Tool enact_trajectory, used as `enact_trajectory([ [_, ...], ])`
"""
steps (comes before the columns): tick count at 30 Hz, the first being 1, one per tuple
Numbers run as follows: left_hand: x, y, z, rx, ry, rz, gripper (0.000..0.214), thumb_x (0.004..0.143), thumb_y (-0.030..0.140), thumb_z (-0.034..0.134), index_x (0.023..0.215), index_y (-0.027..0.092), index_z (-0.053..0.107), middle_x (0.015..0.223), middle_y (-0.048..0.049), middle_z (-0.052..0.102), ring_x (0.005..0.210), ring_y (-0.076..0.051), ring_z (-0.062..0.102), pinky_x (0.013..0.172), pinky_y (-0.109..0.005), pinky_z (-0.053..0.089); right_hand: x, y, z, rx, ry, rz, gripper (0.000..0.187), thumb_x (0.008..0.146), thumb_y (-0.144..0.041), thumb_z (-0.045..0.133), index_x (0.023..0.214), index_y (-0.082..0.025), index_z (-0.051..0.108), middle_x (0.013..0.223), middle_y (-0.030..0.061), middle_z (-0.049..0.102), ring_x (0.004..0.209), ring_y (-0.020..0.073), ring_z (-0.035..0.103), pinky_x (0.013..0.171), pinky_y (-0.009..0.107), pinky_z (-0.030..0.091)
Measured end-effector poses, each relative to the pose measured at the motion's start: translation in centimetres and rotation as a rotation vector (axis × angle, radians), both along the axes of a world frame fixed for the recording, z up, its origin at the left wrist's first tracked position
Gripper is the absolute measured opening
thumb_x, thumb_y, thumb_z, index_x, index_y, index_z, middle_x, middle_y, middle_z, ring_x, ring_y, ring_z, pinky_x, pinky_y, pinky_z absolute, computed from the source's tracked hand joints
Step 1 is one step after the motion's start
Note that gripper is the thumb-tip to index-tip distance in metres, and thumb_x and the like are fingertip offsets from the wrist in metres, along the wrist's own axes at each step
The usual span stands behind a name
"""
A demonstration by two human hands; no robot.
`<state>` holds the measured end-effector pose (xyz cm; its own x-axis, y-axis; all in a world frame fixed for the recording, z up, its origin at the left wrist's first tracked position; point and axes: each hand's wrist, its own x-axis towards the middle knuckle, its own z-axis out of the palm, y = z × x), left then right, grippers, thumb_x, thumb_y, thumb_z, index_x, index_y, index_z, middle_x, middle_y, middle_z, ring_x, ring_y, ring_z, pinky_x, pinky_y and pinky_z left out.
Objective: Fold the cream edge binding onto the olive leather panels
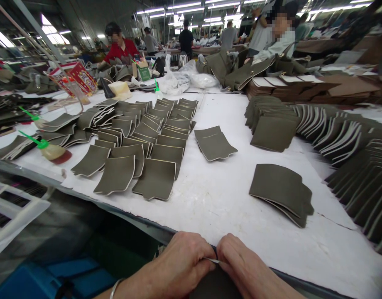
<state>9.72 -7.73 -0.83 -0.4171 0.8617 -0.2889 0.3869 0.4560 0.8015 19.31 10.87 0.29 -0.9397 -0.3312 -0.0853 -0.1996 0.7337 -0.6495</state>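
At the table's near edge, my left hand (188,259) and my right hand (241,259) pinch the upper edge of an olive-green leather piece (216,284). A thin pale edge shows between the fingertips; the lower part of the piece runs out of view. Two overlapping leather pieces (276,187) lie on the white tabletop ahead of my right hand. A single piece with a slit (214,143) rests farther back. Left of it spread several overlapping rows of like pieces (155,178).
Fanned stacks of leather pieces (371,187) line the right side. Glue bottles with green nozzles (52,151) stand at left, near a red patterned box (74,79). Brown stacked panels (318,87) and plastic bags (181,79) sit at the back. Co-workers (124,50) are beyond. A blue bin (54,278) is below left.
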Motion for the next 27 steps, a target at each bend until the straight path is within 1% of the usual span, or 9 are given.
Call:
enact_trajectory([
  [3,0.1,0.1,0.3,0.035,-0.052,0.05,0.013,0.084,0.014,0.06,0.075,0.02,0.068,0.077,0.002,0.068,0.076,-0.014,0.062,0.068,-0.022,0.037,0.2,0.5,0.5,-0.038,-0.05,-0.048,0.02,0.095,-0.008,0.049,0.086,-0.026,0.045,0.088,-0.0004,0.061,0.081,0.0164,0.059,0.071,0.028,0.049],
  [6,0.2,0.2,0.4,0.073,-0.08,0.066,0.015,0.083,0.012,0.059,0.074,0.019,0.069,0.074,0.0024,0.066,0.073,-0.012,0.06,0.067,-0.021,0.036,0.2,0.8,0.5,-0.023,-0.091,-0.11,0.018,0.093,-0.007,0.053,0.096,-0.025,0.049,0.094,0.0005,0.063,0.086,0.0175,0.06,0.077,0.03,0.049],
  [8,0.2,0.2,0.4,0.087,-0.087,0.057,0.016,0.083,0.012,0.059,0.074,0.019,0.07,0.072,0.0022,0.065,0.071,-0.012,0.059,0.066,-0.021,0.036,0.0,0.8,0.3,0.013,-0.126,-0.06,0.018,0.091,-0.008,0.057,0.098,-0.024,0.052,0.096,0.0015,0.064,0.088,0.0195,0.059,0.079,0.034,0.049],
  [11,0.3,0.3,0.5,0.105,-0.059,0.053,0.017,0.082,0.01,0.058,0.076,0.019,0.071,0.071,0.0016,0.066,0.07,-0.012,0.059,0.065,-0.021,0.035,-0.6,0.6,0.3,0.064,-0.135,0.053,0.011,0.093,-0.011,0.056,0.092,-0.021,0.057,0.096,0.0038,0.065,0.09,0.022,0.058,0.084,0.038,0.046],
  [16,0.4,0.2,0.8,0.117,-0.024,0.067,0.017,0.083,0.009,0.059,0.079,0.018,0.073,0.074,0.0008,0.068,0.07,-0.012,0.059,0.065,-0.021,0.036,-1.0,0.9,0.6,0.01,-0.133,0.077,0.013,0.098,-0.014,0.05,0.095,-0.021,0.06,0.095,0.0034,0.066,0.089,0.0213,0.056,0.085,0.039,0.041],
  [19,0.4,-0.1,0.6,0.09,-0.023,0.073,0.016,0.083,0.009,0.06,0.079,0.018,0.073,0.075,0.0008,0.069,0.071,-0.012,0.06,0.067,-0.021,0.037,-0.7,1.7,0.3,-0.008,-0.158,0.058,0.015,0.1,-0.018,0.049,0.087,-0.021,0.057,0.091,0.0016,0.065,0.087,0.0206,0.055,0.082,0.037,0.038],
  [22,0.4,-0.5,0.3,0.104,-0.02,0.083,0.016,0.082,0.01,0.061,0.079,0.019,0.073,0.075,0.0015,0.069,0.072,-0.012,0.061,0.067,-0.021,0.037,-0.1,2.7,-0.3,-0.047,-0.179,0.011,0.021,0.102,-0.024,0.048,0.082,-0.021,0.053,0.087,-0.0002,0.062,0.085,0.0188,0.053,0.079,0.036,0.036],
  [24,0.4,-0.6,0.3,0.097,-0.016,0.089,0.015,0.08,0.009,0.061,0.077,0.019,0.072,0.074,0.002,0.069,0.072,-0.011,0.062,0.067,-0.02,0.037,0.3,3.3,-0.6,-0.075,-0.182,-0.018,0.022,0.103,-0.027,0.047,0.082,-0.022,0.052,0.086,-0.0008,0.061,0.084,0.0183,0.052,0.079,0.035,0.036],
  [27,0.3,-0.2,0.9,0.033,0.004,0.062,0.012,0.081,0.01,0.063,0.079,0.019,0.072,0.074,0.0024,0.069,0.071,-0.012,0.062,0.066,-0.02,0.037,0.7,3.5,-0.7,-0.096,-0.188,-0.052,0.021,0.104,-0.029,0.045,0.085,-0.022,0.053,0.089,0.0,0.059,0.086,0.0187,0.052,0.082,0.036,0.036],
])
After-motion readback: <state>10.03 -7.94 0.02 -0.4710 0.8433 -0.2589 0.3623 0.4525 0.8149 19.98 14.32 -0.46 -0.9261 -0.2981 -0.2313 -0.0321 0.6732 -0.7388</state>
